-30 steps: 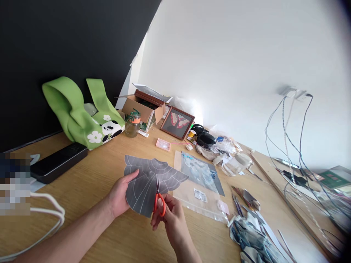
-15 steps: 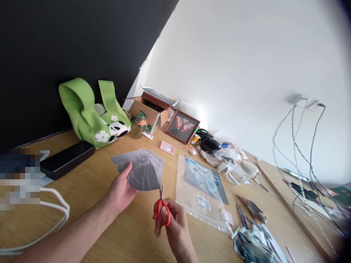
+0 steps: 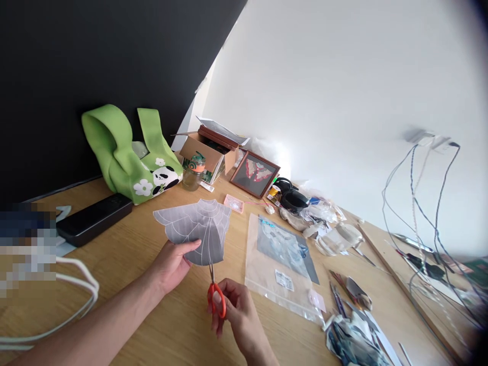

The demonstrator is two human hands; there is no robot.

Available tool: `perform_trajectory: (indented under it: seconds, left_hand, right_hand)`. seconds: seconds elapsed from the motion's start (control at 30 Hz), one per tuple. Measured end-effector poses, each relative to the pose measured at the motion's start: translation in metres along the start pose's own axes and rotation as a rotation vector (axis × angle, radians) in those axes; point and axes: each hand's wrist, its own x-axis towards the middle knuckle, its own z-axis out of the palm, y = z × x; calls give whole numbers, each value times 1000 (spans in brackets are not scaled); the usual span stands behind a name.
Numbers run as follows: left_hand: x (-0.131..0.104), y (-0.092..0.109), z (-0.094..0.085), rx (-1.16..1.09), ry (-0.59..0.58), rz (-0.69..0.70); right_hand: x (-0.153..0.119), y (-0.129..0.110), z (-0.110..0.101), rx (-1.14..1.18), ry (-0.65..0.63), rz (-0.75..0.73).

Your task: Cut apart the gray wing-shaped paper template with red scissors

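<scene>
My left hand (image 3: 176, 265) grips a grey wing-shaped sheet (image 3: 196, 229) by its lower left part, thumb on top and the other fingers beneath. White curved lines run across the sheet, and its outer edge is scalloped. My right hand (image 3: 236, 307) has its fingers in the orange-red handles of a small pair of scissors (image 3: 216, 297). The scissor blades point upward, with their tips at the sheet's lower edge. Whether the blades have paper between them is too small to tell.
A clear zip bag (image 3: 263, 264) with a blue print lies right of my hands. Behind stand a green panda bag (image 3: 114, 162), a jar (image 3: 192, 175), a cardboard box (image 3: 206, 152) and a framed butterfly (image 3: 255, 174). A crumpled cloth (image 3: 351, 338) and tools lie at right.
The scissors have moved left along the sheet's lower edge, with my right hand. My left thumb now reaches further right over the sheet, which is tilted up more.
</scene>
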Motion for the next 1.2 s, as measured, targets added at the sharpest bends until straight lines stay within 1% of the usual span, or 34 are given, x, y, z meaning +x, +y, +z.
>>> perform_trajectory:
  seconds: [0.13,0.27,0.4,0.7,0.97,1.2]
  left_hand:
    - [2,2,-1,-11,-16,22]
    - [4,3,-1,-29,6,51]
    - [4,1,-2,-19,15,49]
    - [0,-3,-2,31,-65,-4]
    - [0,-3,-2,8,-73,-18]
    - [-2,-6,-2,82,-171,-51]
  right_hand:
    - [0,-1,1,-18,-3,40]
    - [1,0,2,-43,2,71]
    - [1,0,1,-44,13,72]
    - [1,2,3,3,56,38]
    - [3,2,3,-20,75,42]
    - [4,2,3,-14,74,30]
